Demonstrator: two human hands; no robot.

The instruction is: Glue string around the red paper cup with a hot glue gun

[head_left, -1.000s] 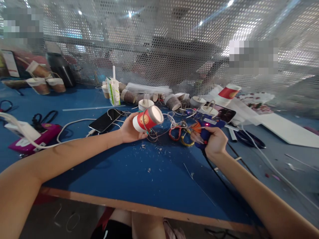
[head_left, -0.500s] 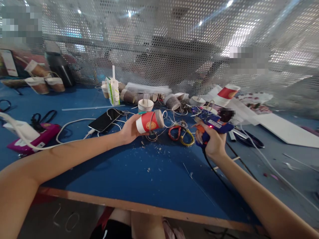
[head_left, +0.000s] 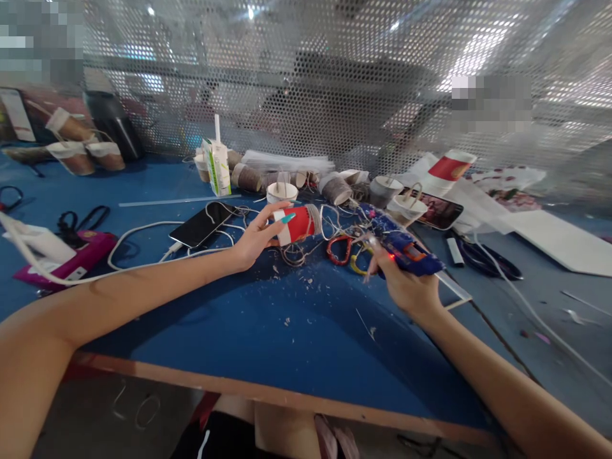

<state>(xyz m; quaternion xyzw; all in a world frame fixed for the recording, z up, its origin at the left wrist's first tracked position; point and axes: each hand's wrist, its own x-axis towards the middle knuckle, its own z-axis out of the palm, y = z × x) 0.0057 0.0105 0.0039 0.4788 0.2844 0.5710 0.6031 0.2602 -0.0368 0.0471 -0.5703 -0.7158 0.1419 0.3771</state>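
Note:
My left hand (head_left: 253,239) grips a red and white paper cup (head_left: 297,227) lying on its side in the air, its fingers over the white rim end. Twine is wound round the cup's other end, and a loose length trails below. My right hand (head_left: 406,277) is closed on a blue glue gun (head_left: 406,248) with an orange trigger and a lit red light. The gun is tilted, nozzle pointing up and left, with some fingers loosely bent beneath it. Between the hands lie scissors (head_left: 338,250) with red and yellow handles, close to the gun.
Several twine-wrapped cups (head_left: 337,188) line the back by the perforated metal screen (head_left: 268,83). A drink carton (head_left: 218,169), a phone (head_left: 203,224) on a cable and a purple power strip (head_left: 90,252) stand left. White board (head_left: 564,245) lies right. Scraps dot the blue table (head_left: 287,344).
My right hand has turned the glue gun onto its side and brought it left and lower. My left hand's fingers have shifted on the cup, which has turned. The view has swung slightly.

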